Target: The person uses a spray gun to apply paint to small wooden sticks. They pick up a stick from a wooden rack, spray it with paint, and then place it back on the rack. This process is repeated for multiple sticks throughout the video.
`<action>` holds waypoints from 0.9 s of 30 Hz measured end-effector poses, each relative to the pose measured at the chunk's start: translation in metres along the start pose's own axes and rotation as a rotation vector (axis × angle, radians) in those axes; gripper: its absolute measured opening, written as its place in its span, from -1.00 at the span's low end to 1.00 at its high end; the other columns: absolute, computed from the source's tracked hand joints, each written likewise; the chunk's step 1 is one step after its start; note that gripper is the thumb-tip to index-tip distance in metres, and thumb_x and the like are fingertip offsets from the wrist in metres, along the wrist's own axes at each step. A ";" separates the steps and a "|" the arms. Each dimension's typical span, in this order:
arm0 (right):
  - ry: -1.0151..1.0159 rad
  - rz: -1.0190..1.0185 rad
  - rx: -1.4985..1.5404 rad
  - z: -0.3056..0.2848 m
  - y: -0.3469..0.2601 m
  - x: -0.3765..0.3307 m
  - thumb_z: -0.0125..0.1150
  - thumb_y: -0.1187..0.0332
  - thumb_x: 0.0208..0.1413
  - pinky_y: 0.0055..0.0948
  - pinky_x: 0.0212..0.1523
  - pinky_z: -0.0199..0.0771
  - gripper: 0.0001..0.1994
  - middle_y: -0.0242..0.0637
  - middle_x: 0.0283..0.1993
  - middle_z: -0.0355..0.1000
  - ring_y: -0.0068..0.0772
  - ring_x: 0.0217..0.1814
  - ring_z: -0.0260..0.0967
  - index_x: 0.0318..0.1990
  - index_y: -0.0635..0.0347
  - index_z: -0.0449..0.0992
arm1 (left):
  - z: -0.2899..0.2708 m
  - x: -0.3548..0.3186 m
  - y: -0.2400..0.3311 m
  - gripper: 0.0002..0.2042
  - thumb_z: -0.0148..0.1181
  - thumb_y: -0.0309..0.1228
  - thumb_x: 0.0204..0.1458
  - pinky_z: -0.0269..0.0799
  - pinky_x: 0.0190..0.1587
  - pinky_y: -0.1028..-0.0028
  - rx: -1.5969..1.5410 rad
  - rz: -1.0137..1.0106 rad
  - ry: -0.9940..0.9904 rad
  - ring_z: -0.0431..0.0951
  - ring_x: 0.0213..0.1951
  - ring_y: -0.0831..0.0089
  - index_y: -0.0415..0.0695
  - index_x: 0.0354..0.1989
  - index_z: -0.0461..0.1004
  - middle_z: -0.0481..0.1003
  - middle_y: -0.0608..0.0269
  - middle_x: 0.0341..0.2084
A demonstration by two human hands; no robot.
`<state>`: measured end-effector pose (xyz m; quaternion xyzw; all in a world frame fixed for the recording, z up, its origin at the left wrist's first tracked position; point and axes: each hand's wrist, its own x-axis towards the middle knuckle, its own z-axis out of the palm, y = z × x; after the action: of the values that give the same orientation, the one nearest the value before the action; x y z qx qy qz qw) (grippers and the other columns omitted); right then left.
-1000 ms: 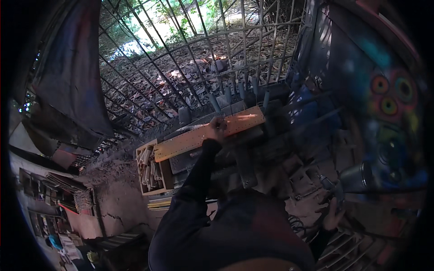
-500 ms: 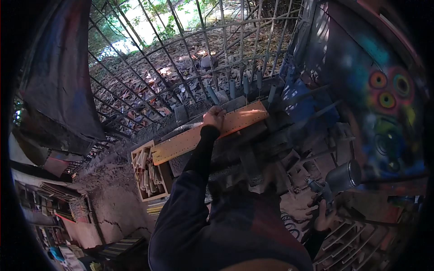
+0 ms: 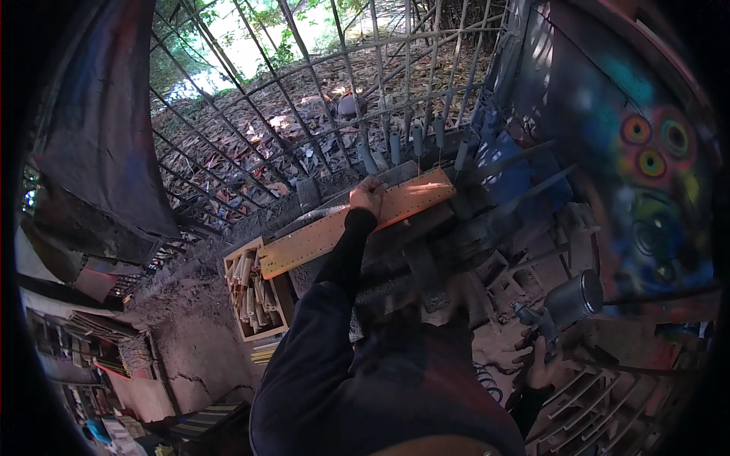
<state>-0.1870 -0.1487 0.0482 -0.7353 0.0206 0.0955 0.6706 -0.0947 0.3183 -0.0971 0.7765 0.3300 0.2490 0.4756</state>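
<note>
Cluttered workbench (image 3: 487, 251), left hand (image 3: 367, 196) on wooden board (image 3: 357, 222), right hand (image 3: 541, 370) gripping spray gun (image 3: 563, 304)

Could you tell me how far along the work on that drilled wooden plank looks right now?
Done: the wooden plank lies on the bench, already full of holes. In hand: the left hand rests on it while the right hand grips a spray gun off to the side. Left: no fresh paint shows on it.

matt wooden plank (image 3: 357, 223), shiny metal spray gun (image 3: 566, 304)
</note>
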 end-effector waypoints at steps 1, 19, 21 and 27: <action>0.005 0.002 0.003 0.001 -0.001 0.000 -0.02 0.26 0.17 -0.59 -0.67 0.39 -0.62 -0.16 -0.31 0.39 -0.46 -0.45 0.39 0.06 0.32 0.25 | 0.001 0.000 0.000 -0.90 0.21 -0.43 -0.07 0.37 -0.38 0.51 -0.010 -0.003 0.000 0.43 -0.52 0.57 -0.20 -0.47 0.47 0.49 0.27 -0.59; -0.037 0.022 0.000 0.000 0.008 0.004 0.01 0.23 0.17 -0.50 -0.68 0.42 -0.63 -0.14 -0.28 0.41 -0.36 -0.44 0.42 0.03 0.27 0.23 | 0.003 -0.003 -0.001 -0.85 0.23 -0.38 -0.10 0.39 -0.34 0.45 0.108 0.082 0.003 0.51 -0.49 0.43 -0.20 -0.43 0.46 0.51 0.19 -0.58; -0.030 0.024 0.019 0.002 0.007 0.004 0.01 0.23 0.18 -0.50 -0.68 0.43 -0.63 -0.14 -0.28 0.41 -0.36 -0.44 0.42 0.04 0.27 0.23 | 0.004 -0.002 -0.005 -0.84 0.24 -0.37 -0.10 0.40 -0.33 0.43 0.138 0.085 0.002 0.52 -0.48 0.41 -0.19 -0.43 0.47 0.52 0.18 -0.57; -0.060 0.032 0.026 0.007 0.005 0.008 0.00 0.23 0.15 -0.58 -0.66 0.38 -0.57 -0.18 -0.29 0.40 -0.45 -0.45 0.40 0.09 0.30 0.23 | 0.002 -0.007 0.009 -0.82 0.25 -0.33 -0.12 0.40 -0.33 0.41 0.152 0.054 -0.006 0.53 -0.47 0.36 -0.17 -0.43 0.47 0.53 0.16 -0.55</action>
<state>-0.1804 -0.1418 0.0414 -0.7231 0.0132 0.1281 0.6787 -0.0953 0.3091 -0.0901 0.8198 0.3255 0.2336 0.4093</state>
